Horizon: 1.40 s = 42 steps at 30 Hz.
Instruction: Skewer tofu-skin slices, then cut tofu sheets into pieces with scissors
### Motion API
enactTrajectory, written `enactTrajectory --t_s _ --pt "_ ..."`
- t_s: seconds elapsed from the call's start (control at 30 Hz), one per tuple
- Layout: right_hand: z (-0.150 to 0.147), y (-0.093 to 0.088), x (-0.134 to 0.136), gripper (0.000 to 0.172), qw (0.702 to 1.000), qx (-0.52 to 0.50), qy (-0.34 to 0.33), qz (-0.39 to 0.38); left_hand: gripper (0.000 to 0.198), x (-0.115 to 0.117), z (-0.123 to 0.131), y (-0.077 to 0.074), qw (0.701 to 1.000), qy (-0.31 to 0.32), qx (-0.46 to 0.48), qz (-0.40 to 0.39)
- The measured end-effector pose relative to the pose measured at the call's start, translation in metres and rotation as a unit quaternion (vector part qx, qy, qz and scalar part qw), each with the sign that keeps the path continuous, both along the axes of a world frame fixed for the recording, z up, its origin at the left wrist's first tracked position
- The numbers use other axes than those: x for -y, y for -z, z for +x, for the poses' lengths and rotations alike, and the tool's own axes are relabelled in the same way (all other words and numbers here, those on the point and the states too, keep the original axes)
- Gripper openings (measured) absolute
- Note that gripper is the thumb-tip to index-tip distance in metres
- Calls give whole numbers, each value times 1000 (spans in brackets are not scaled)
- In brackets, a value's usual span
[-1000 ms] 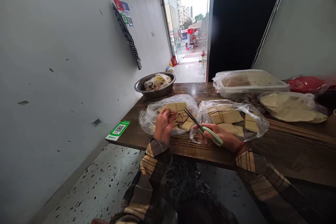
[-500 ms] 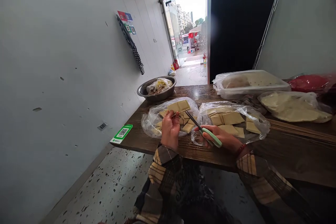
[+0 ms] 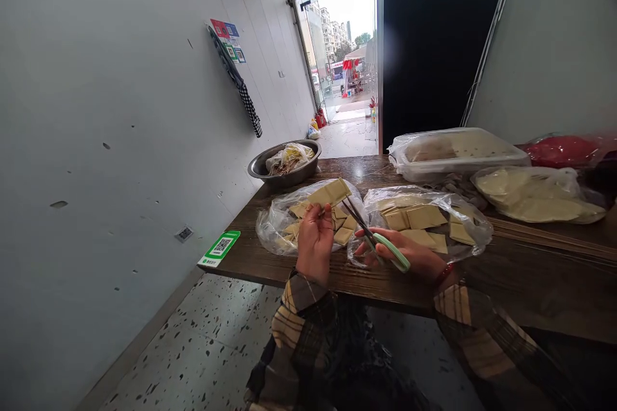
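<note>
My left hand [image 3: 315, 237] is closed on the lower edge of a pale yellow tofu sheet [image 3: 330, 192], holding it up at a tilt. In my right hand [image 3: 405, 252] is a pair of scissors [image 3: 391, 250] with light green handles. Its dark blades are slightly apart, their tips by the sheet's right end; whether they touch it I cannot tell. Below the held sheet, a clear plastic bag [image 3: 272, 225] lies spread with several small cut pieces [image 3: 346, 234]. Under and beyond my right hand, another clear bag [image 3: 475, 221] holds larger tofu sheets [image 3: 427, 216].
A metal basin [image 3: 258, 170] with a bagged bundle of sticks stands at the back left of the wooden table [image 3: 359, 170]. A green QR card [image 3: 219, 248] lies at the left corner. Toward the right are a wrapped white tray [image 3: 463, 164], a bagged pale food [image 3: 540, 196] and long thin sticks [image 3: 554, 241].
The scissor blades have parted a little, and my right-hand fingers have loosened on the handles. The held sheet is tilted slightly more. The whole view has shifted slightly.
</note>
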State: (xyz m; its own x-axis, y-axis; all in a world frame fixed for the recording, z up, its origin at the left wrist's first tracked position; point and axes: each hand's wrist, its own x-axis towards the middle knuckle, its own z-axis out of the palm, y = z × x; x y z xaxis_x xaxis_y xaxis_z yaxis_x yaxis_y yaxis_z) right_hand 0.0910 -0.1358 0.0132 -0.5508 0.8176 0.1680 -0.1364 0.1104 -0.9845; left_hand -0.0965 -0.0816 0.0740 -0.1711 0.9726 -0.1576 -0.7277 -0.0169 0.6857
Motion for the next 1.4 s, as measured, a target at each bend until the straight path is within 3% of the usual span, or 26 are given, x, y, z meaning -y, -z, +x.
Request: enactTrajectory --t_s 0.33,0.57,0.73,0.93,1.17,1.4 --pt "3 0 4 60 999 -23 -41 -27 21 -2 -8 2 999 -26 23 -1" --pt "0 -1 0 68 1000 1 -4 7 18 11 8 5 1000 -4 27 -10" --pt "-1 -3 0 68 997 28 62 28 18 14 8 14 997 82 -10 8" --pt "-1 -6 0 65 991 89 77 66 16 13 -3 23 983 167 -67 29" --pt "3 -1 0 69 999 41 17 25 23 9 -10 23 983 138 -91 80" --pt "1 -21 -4 65 994 95 -37 35 28 9 -18 17 985 107 -93 99"
